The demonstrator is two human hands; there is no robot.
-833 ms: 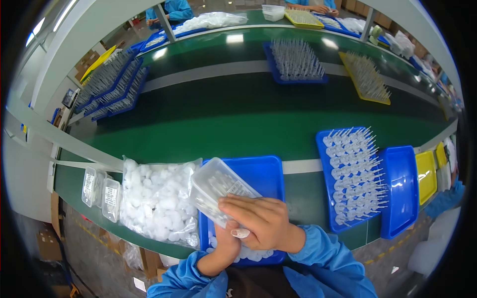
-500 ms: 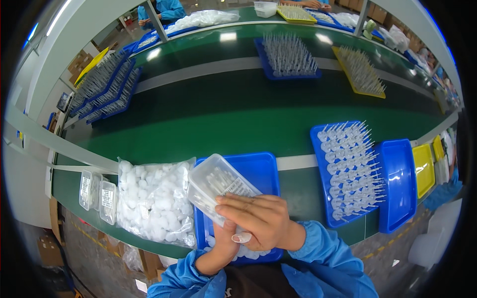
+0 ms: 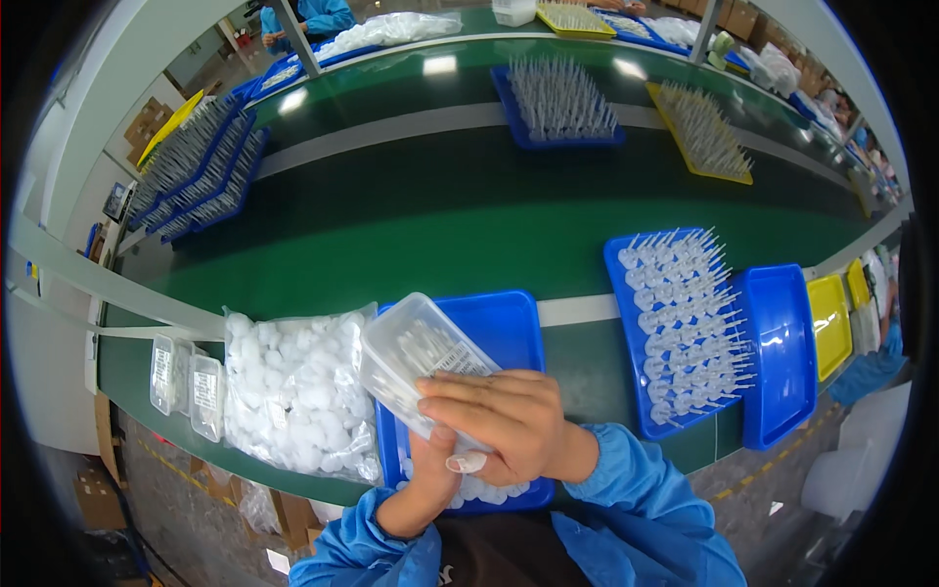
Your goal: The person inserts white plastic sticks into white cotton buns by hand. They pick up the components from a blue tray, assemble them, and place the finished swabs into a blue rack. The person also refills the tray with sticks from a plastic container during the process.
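Observation:
Both hands meet around a translucent plastic box [image 3: 393,364], held tilted above a blue tray [image 3: 518,318]. Thin white pieces and a printed label show inside or through its wall. My right hand [image 3: 504,416] lies across the box's near side, fingers together, with a white wrap on one digit. My left hand [image 3: 430,479] grips the near lower corner from below; most of its fingers are hidden. Small white round pieces [image 3: 479,492] lie in the tray under my hands. Left of the tray sits a clear bag [image 3: 298,401] full of white round pieces.
Two small labelled clear boxes [image 3: 188,382] stand left of the bag. To the right are a blue tray of rowed stemmed pieces [image 3: 680,328] and a bare blue tray [image 3: 780,352]. Stacked trays [image 3: 201,171] stand far left; more loaded trays [image 3: 558,103] lie across the green table.
The whole view has shifted slightly, so the table things sit a little further left and up. My hands keep the same hold on the box.

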